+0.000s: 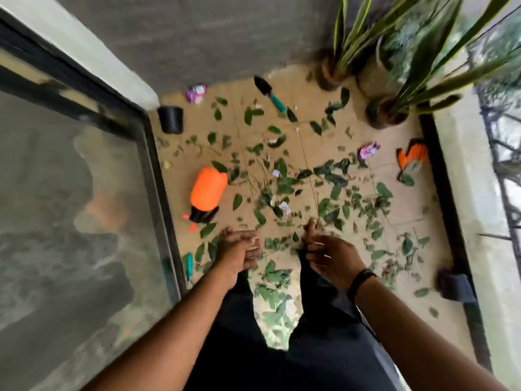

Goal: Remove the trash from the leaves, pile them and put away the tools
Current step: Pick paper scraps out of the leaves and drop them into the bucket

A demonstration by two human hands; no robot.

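— Forearms and dark trousers nearest, feet planted among leaves [284,182] strewn all over the tiled floor [403,210]. Both hands low over the litter.

— State of each?

— Left hand [239,249]: fingers loosely curled, apparently holding nothing, though blurred. Right hand [332,258]: fingers half bent, maybe around a thin stem; cannot tell for sure.

— Trash among the greenery?

— Purple wrappers: one [196,93] far off by the wall, another [368,150] near the orange glove [413,159], smaller scraps mid-floor. Probably light and crinkly; best pinched at an edge.

— And the leaves themselves?

— Thin, limp, nearly weightless by the look. Easier scooped with both palms than picked singly; long stems likely drag others along.

— Tools?

— Black trowel with teal handle [269,93] well ahead, orange spray bottle [208,189] lying on its side to the left, small black pot [170,119] by the door frame. Stiff handles, simple to grasp mid-shaft.
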